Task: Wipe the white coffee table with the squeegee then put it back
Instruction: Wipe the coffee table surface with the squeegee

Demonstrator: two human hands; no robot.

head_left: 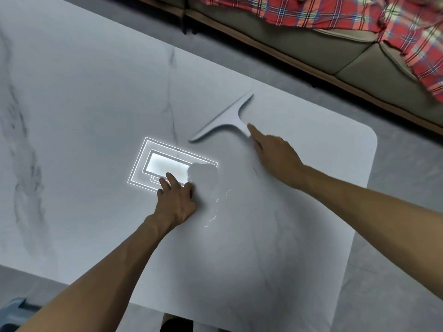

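Note:
A pale grey T-shaped squeegee (230, 118) lies on the white marble coffee table (84, 104), its blade running diagonally from lower left to upper right. My right hand (275, 154) holds the handle end, the index finger stretched along it and the other fingers curled around it. My left hand (176, 200) rests on the tabletop below and to the left of the squeegee, fingers spread and pressing flat. A few small water streaks (217, 209) glint just right of the left hand.
A ceiling lamp's bright rectangular reflection (165, 166) shines beside the left fingertips. A sofa (347, 51) with a red plaid cloth (311, 13) runs along the far side, across a strip of grey floor (395, 183). The table's rounded right corner (369, 135) lies near the right hand.

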